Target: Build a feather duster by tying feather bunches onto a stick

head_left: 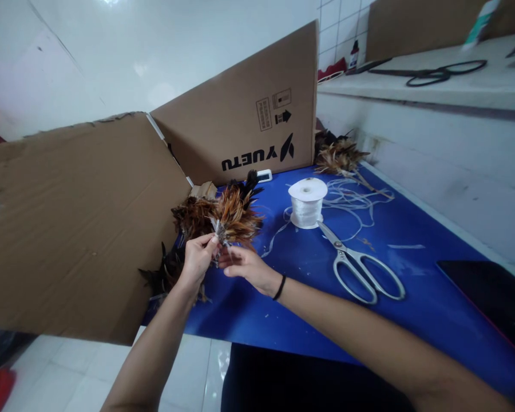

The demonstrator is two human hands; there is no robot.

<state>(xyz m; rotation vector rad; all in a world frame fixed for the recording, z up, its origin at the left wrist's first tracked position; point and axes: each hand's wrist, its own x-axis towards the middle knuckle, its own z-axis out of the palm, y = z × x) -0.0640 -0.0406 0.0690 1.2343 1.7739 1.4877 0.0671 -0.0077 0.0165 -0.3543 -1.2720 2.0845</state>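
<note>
A bundle of brown and black feathers point(238, 214) has its pale, bound stem end between my hands. My left hand point(198, 254) pinches that stem end with thumb and fingers. Just right of it, my right hand point(246, 268) is turned inward at the base of the bundle, its fingers loosely curled; a thin strand seems to hang beside them, too fine to make out. Darker feathers point(167, 272) lie behind my left hand by the cardboard. To the right stands a white spool of ribbon point(306, 206), with silver scissors point(356, 260) touching its base.
Cardboard panels point(257, 109) stand along the left and back of the blue table point(283, 320). Loose ribbon point(360, 200) and another feather bundle point(339, 154) lie at the back right. A dark flat object point(489, 292) sits at the right edge; black scissors point(438, 74) rest on the ledge.
</note>
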